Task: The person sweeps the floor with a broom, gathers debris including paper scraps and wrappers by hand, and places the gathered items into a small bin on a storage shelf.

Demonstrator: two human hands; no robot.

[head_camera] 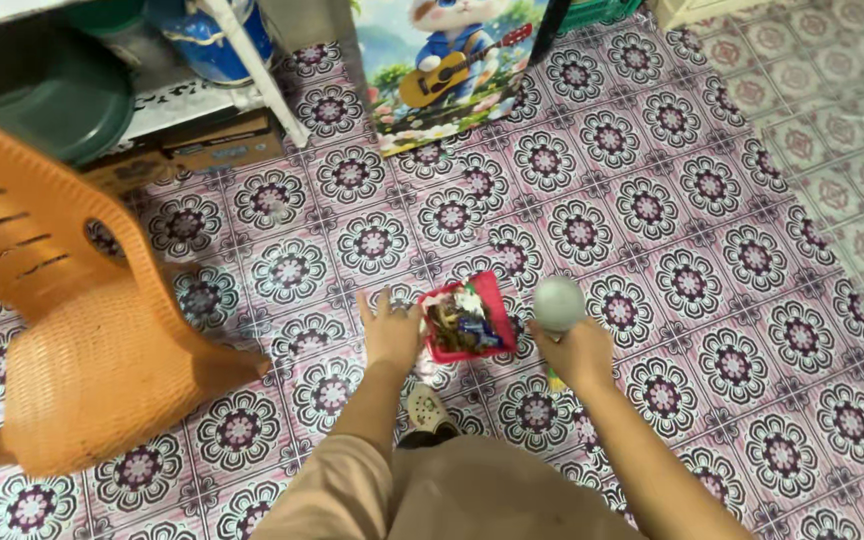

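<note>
Left hand [390, 330] grips red dustpan [467, 318] at frame centre; right hand [577, 350] holds grey ball [559, 303]; orange chair [62, 330] crowds the left, open tiled floor [672, 200] right.

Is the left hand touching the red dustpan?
Touching. The head view shows the left hand gripping the left edge of the red dustpan, with no gap between them.
</note>
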